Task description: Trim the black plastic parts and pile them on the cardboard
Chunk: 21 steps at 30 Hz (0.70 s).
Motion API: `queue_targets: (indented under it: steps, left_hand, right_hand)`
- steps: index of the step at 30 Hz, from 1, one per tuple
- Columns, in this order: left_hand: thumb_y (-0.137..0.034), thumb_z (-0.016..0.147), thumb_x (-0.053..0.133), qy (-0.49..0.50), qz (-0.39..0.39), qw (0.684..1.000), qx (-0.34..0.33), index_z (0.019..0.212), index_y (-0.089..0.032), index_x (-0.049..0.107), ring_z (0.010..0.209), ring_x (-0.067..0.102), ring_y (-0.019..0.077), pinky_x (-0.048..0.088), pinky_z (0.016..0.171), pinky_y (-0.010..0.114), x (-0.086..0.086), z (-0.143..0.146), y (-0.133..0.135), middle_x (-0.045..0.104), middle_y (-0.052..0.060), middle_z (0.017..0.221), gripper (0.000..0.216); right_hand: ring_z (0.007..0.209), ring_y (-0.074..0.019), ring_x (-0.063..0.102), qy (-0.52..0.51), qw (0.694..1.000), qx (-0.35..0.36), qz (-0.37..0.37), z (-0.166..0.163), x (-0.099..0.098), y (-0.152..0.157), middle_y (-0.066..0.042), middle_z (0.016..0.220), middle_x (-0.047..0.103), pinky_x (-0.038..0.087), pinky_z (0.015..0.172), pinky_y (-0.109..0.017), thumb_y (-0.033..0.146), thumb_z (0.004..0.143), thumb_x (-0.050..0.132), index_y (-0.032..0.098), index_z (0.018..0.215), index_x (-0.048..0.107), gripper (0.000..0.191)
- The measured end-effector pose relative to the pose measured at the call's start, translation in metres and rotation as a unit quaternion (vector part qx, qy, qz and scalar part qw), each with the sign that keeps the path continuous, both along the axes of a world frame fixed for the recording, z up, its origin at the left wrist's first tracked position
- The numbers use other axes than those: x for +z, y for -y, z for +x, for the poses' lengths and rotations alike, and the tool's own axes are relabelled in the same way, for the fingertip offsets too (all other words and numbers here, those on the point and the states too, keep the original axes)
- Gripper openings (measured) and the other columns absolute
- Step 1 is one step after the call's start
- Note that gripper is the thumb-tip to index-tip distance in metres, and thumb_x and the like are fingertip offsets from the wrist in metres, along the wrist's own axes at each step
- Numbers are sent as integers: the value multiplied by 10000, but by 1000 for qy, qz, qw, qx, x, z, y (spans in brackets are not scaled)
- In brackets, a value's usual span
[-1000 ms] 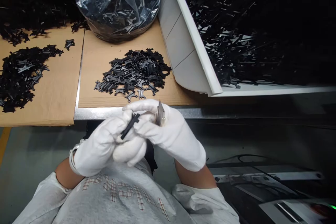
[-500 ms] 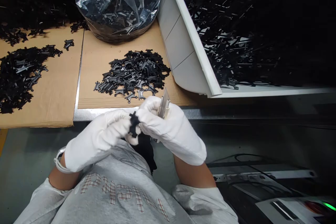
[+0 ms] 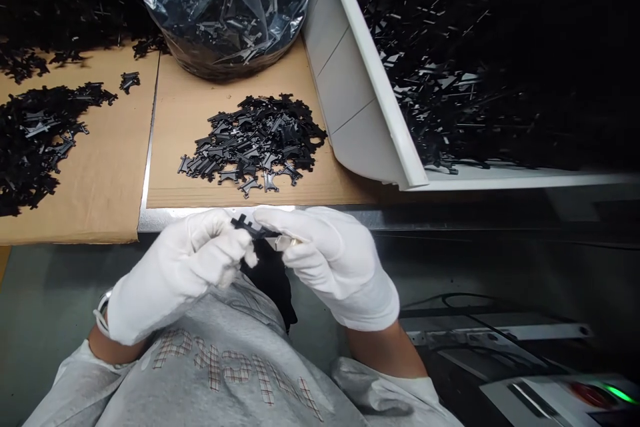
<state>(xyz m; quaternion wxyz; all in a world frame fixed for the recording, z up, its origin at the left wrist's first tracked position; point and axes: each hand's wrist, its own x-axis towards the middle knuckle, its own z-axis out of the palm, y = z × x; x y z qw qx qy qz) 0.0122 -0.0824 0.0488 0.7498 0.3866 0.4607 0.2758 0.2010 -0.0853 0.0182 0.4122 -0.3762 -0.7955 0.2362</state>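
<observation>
black part in gloved hands, long axis crosswise, notched end leftward

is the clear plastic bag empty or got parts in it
Not empty: black parts show through the clear plastic bag. How full, I cannot tell.

held part: apparently matt plastic | tool: metal | bag: glossy film | cardboard: matt

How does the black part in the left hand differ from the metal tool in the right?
The black part is dark, with notched edges; the metal tool is silvery and shinier. The left hand grips the black part; the right hand holds the metal tool. Both are partly hidden by gloved fingers.
</observation>
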Motion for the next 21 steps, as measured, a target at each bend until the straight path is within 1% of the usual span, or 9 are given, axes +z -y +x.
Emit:
queue_targets:
  steps: [2, 5, 7, 9, 11, 12, 13, 16, 21]
  left_hand:
    - [-613, 764, 632, -13, 8, 1000, -22, 690, -159, 613, 417, 312, 43, 257, 405, 182, 0, -2, 2, 479, -33, 488, 461]
    - [-612, 814, 560, -52, 43, 994, -85, 722, -171, 625, 434, 322, 57, 270, 418, 200, -2, -8, 2, 486, -30, 537, 455]
    - [-539, 872, 501, -138, 122, 977, -107, 715, -182, 600, 498, 394, 84, 324, 475, 220, -5, -13, -5, 512, -16, 602, 402]
    - [-426, 900, 467, -282, 250, 922, -95, 682, -189, 555, 625, 479, 124, 384, 602, 256, -12, -20, -19, 543, 3, 683, 334]
    - [-358, 893, 461, -425, 346, 832, -85, 671, -193, 549, 764, 529, 171, 389, 729, 303, -21, -25, -39, 578, 26, 764, 290]
    - [-355, 888, 462, -480, 367, 792, -89, 682, -198, 570, 812, 544, 192, 381, 762, 324, -26, -26, -50, 595, 37, 799, 280]
    - [-367, 883, 465, -522, 372, 761, -98, 706, -203, 598, 849, 557, 212, 374, 776, 341, -30, -27, -61, 613, 47, 835, 276]
    - [-433, 860, 498, -602, 357, 703, -126, 711, -218, 636, 888, 580, 254, 360, 730, 361, -38, -24, -84, 642, 69, 863, 296]
    - [-501, 853, 489, -683, 390, 610, -97, 707, -223, 631, 842, 586, 304, 286, 604, 351, -33, -15, -89, 637, 100, 840, 344]
  right_hand:
    - [836, -197, 732, -10, 1000, -5, -2, 0, -2, -2, -96, 966, 767, 582, 725, -298, 316, 948, 497, 164, 1073, 690, 276]
    - [859, -180, 730, -97, 990, -64, -75, -1, -9, -3, -70, 956, 770, 588, 801, -288, 297, 916, 569, 177, 1045, 710, 225]
    - [901, -194, 721, -151, 973, -107, -136, 0, -14, -4, -76, 985, 763, 579, 868, -324, 300, 910, 577, 176, 1020, 723, 220]
    - [933, -217, 712, -175, 958, -113, -196, 3, -18, -5, -91, 1007, 754, 567, 904, -364, 328, 908, 572, 168, 1012, 726, 245]
    - [930, -230, 711, -178, 950, -112, -232, 6, -22, -6, -112, 1002, 751, 565, 902, -374, 382, 903, 567, 155, 998, 726, 293]
    - [917, -230, 713, -174, 949, -113, -237, 8, -23, -6, -116, 990, 751, 567, 890, -367, 409, 898, 565, 153, 988, 727, 315]
    - [898, -227, 716, -168, 950, -116, -236, 10, -24, -6, -115, 971, 754, 571, 875, -355, 428, 895, 562, 154, 976, 728, 330]
    - [891, -214, 716, -149, 954, -122, -229, 15, -25, -6, -106, 955, 757, 564, 877, -331, 451, 894, 552, 163, 955, 725, 342]
    - [847, -207, 701, -123, 956, -131, -233, 18, -21, -2, -108, 903, 743, 559, 828, -320, 453, 917, 497, 148, 915, 701, 367]
